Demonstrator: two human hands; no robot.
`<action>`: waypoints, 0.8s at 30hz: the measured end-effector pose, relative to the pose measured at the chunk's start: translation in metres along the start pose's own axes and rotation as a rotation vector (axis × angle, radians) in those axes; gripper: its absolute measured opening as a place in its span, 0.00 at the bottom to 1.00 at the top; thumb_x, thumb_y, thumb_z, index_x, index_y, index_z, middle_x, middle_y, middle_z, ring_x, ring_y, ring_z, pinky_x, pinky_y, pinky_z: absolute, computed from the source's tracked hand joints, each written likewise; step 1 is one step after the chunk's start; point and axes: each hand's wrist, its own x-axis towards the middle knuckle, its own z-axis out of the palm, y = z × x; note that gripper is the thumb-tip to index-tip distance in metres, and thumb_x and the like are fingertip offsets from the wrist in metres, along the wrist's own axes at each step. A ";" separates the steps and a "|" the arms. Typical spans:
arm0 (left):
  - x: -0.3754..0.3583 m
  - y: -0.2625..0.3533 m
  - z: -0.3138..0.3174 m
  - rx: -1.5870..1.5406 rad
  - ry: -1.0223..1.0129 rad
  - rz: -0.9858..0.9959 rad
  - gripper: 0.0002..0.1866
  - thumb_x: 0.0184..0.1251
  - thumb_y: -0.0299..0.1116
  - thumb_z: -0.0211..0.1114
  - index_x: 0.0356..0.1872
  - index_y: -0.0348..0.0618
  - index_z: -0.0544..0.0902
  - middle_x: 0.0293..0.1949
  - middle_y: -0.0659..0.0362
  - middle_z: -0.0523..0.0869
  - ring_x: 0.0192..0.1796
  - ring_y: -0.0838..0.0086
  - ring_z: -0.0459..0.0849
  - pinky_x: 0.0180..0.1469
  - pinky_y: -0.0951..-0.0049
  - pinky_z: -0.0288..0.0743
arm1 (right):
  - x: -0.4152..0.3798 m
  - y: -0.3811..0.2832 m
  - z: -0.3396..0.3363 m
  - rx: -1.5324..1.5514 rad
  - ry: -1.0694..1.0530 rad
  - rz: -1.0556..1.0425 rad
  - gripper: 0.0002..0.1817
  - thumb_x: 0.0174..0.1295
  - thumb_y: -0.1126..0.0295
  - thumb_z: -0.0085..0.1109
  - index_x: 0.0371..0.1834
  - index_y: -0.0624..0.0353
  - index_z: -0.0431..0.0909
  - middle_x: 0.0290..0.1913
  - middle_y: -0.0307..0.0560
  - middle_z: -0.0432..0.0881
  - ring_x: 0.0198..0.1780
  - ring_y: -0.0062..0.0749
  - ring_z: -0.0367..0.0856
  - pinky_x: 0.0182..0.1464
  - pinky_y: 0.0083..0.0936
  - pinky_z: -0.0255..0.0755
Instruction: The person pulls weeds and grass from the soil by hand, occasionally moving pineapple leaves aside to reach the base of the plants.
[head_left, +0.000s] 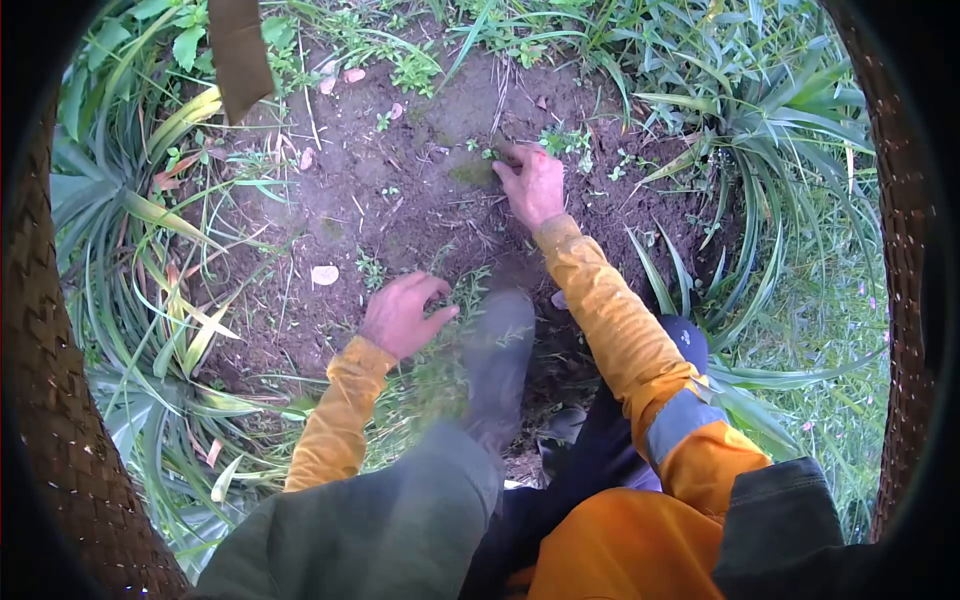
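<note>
A small green sprig (487, 154), bright and low with tiny leaves, stands in dark brown soil (330, 215) at the fingertips of the right hand (533, 183); whether those fingers pinch anything, one cannot tell. The left hand (405, 315), thumb and fingers curved apart, hovers beside feathery, thin-stemmed weeds (468, 290).

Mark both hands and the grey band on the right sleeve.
Left hand (400, 316): head view, back of the hand.
Right hand (537, 187): head view, back of the hand.
Grey band (684, 424): head view, middle of its fabric.
</note>
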 end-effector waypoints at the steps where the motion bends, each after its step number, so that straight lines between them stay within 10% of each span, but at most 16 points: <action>1: 0.006 0.001 0.000 -0.022 0.016 -0.010 0.16 0.68 0.43 0.76 0.46 0.41 0.88 0.41 0.54 0.88 0.40 0.63 0.90 0.44 0.64 0.84 | 0.001 0.005 0.000 0.162 0.055 0.015 0.14 0.62 0.65 0.72 0.48 0.61 0.90 0.40 0.59 0.89 0.42 0.54 0.89 0.49 0.45 0.82; 10: 0.142 0.006 -0.018 -0.075 0.569 0.141 0.12 0.66 0.27 0.73 0.49 0.42 0.89 0.45 0.53 0.88 0.50 0.55 0.88 0.52 0.59 0.82 | -0.021 -0.003 -0.016 0.098 -0.316 -0.156 0.10 0.66 0.67 0.67 0.42 0.62 0.88 0.39 0.59 0.88 0.45 0.56 0.88 0.51 0.44 0.81; 16: 0.196 -0.029 -0.011 0.219 0.432 0.323 0.08 0.65 0.24 0.72 0.44 0.42 0.90 0.43 0.53 0.87 0.49 0.55 0.86 0.52 0.59 0.83 | -0.012 0.017 -0.038 -0.203 0.426 0.024 0.27 0.58 0.69 0.75 0.62 0.59 0.83 0.53 0.60 0.83 0.56 0.54 0.83 0.61 0.44 0.77; 24: 0.135 0.004 0.012 -0.190 0.301 0.226 0.09 0.67 0.32 0.76 0.37 0.37 0.87 0.34 0.52 0.87 0.36 0.56 0.88 0.40 0.60 0.81 | 0.036 0.080 -0.035 -0.284 0.117 -0.032 0.12 0.57 0.66 0.72 0.41 0.60 0.91 0.46 0.58 0.86 0.46 0.56 0.87 0.52 0.44 0.83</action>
